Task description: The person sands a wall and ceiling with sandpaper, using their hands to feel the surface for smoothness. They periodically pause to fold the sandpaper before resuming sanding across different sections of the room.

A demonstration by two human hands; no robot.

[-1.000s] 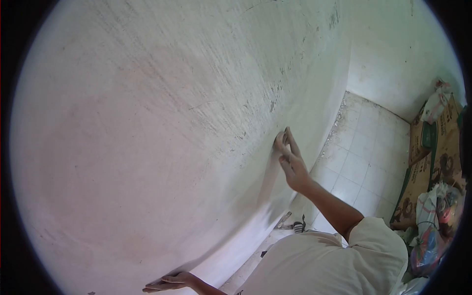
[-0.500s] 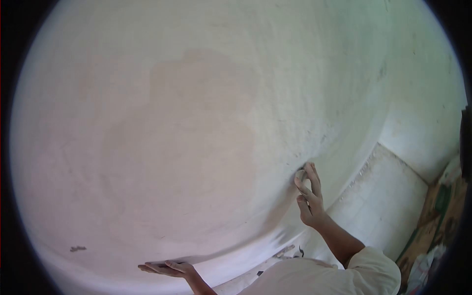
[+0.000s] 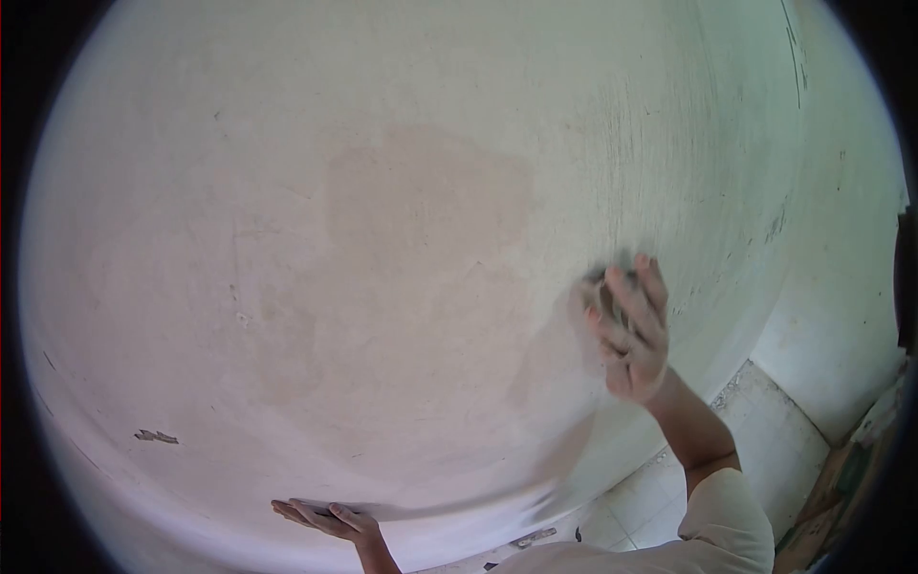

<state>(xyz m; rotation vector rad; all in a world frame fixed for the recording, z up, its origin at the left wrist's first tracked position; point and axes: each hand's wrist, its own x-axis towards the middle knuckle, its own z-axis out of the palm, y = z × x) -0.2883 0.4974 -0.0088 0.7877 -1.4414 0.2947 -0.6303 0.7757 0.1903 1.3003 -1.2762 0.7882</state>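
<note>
Pale, dusty and marked, the wall [image 3: 421,316] fills most of the head view, with a darker beige patch [image 3: 430,201] in its middle. My right hand [image 3: 631,330] is against the wall to the right of that patch, fingers bent around a small grey piece of sandpaper [image 3: 606,298], mostly hidden behind them and slightly blurred. Low on the wall, my left hand [image 3: 330,519] lies with its fingers stretched out, palm up or sideways, holding nothing. Grey dust coats both hands.
A chipped dark spot [image 3: 156,436] shows at the wall's lower left. The wall meets another wall at the right corner. Below are floor tiles [image 3: 779,421] with debris along the edge. Cardboard [image 3: 813,521] and plastic lie at the lower right.
My right hand has moved up the wall with the sandpaper. My left hand remains low on the wall, nearly in place. The view has shifted slightly.
</note>
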